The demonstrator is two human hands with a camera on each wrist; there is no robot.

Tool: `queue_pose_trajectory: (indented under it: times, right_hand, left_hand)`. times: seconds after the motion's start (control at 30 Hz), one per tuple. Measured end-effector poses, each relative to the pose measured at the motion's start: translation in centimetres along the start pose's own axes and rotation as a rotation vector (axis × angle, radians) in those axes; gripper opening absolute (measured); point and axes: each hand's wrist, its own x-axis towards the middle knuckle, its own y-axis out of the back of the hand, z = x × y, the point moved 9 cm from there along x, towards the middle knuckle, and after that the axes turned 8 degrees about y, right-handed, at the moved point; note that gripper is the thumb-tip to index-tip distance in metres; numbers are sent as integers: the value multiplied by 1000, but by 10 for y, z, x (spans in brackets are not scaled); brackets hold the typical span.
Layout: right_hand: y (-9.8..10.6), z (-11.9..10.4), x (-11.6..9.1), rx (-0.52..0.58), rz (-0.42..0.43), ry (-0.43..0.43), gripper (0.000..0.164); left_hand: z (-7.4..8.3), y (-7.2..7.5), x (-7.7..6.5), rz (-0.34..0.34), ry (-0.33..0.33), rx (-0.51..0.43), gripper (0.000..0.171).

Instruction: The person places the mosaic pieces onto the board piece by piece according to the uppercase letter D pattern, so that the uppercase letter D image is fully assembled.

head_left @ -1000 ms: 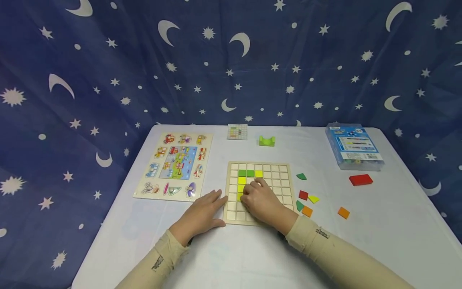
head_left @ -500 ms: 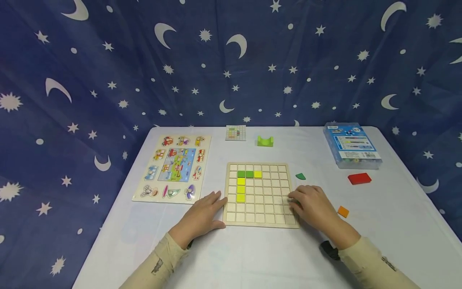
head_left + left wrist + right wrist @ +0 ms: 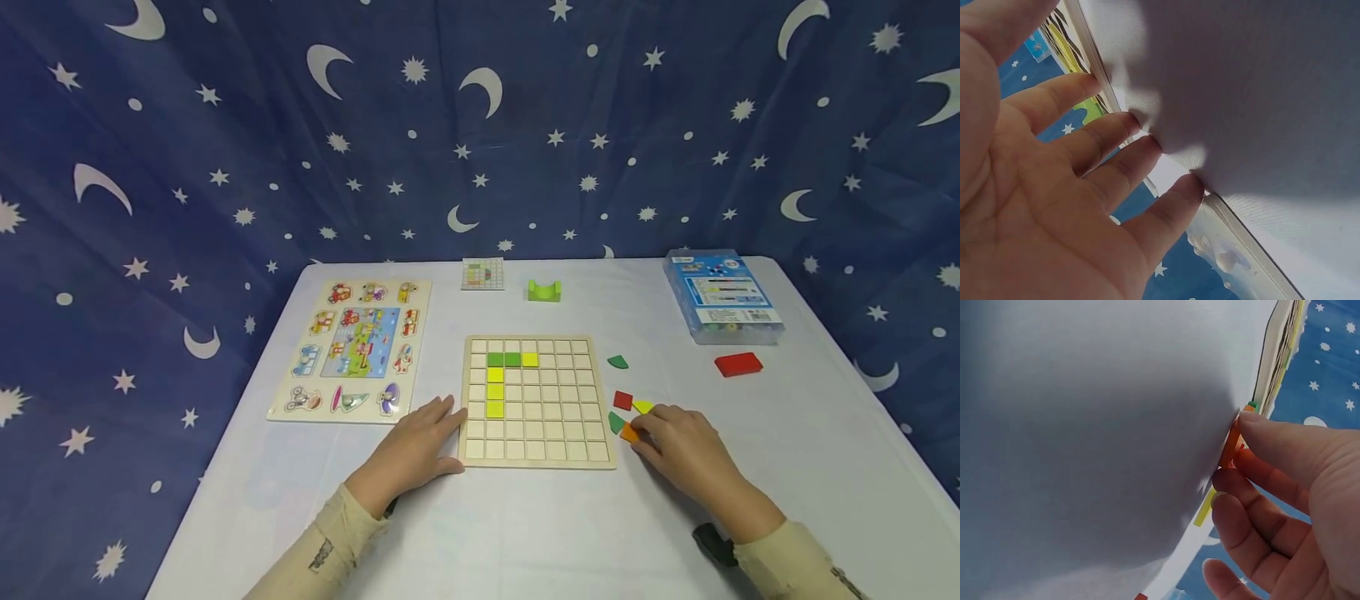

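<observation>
A wooden grid board (image 3: 547, 429) lies in the middle of the table. Set in it are a row of two green tiles (image 3: 512, 359) with a yellow one (image 3: 529, 360) at its end, and a column of yellow tiles (image 3: 495, 390). My left hand (image 3: 408, 450) rests at the board's left edge, fingers extended. Right of the board, my right hand (image 3: 686, 454) pinches an orange square tile (image 3: 1232, 442) between thumb and fingers. Beside it lie a red square tile (image 3: 623, 400), a green piece (image 3: 616, 422) and a yellow piece (image 3: 642, 407), partly covered by the fingers.
A vehicle picture puzzle (image 3: 360, 350) lies at the left. Farther back are a pattern card (image 3: 482, 273) and a light-green holder (image 3: 544, 291). A plastic box (image 3: 723, 296) and a red block (image 3: 738, 364) stand to the right. Another green piece (image 3: 618, 362) lies above the loose tiles.
My right hand has moved from above the board's yellow column rightward to the loose tiles and now pinches an orange tile. The left hand has stayed at the board's edge.
</observation>
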Motion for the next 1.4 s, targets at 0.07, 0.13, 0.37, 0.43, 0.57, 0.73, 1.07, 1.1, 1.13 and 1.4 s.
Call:
queue_pose_trajectory:
  times: [0.07,0.13,0.37,0.43,0.57,0.73,1.07,1.1,1.13,1.4]
  right_hand:
    - [0,-1,1,-7,1,5,31]
    - [-1,-2,2,-12,-1,7,31]
    - [2,-2,4,5,28,5,30]
    - [8,-4,6,24,63,16,29]
    - [17,-21,18,59,117,85,25]
    - [17,-67,40,48,153,235,22]
    - [3,-145,73,37,205,472,13]
    - [1,-149,76,31,195,478,12]
    - [-1,-152,78,27,186,483,11]
    - [-5,-173,84,-26,160,543,4]
  left_hand:
    - [-1,-1,0,-3,2,-5,75]
    - [-1,-1,0,-4,1,-6,75]
    - [-1,0,0,3,-6,-2,75]
    - [-1,0,0,5,-6,-3,76]
    - [-2,1,-1,12,-3,-1,76]
    - [-2,1,-2,12,-5,-15,76]
    - [-4,-4,1,-10,4,-23,76]
    - [-4,-4,1,-12,5,-25,76]
    - [-4,-4,1,-14,6,-26,76]
    - [-4,-1,1,-5,-4,-5,76]
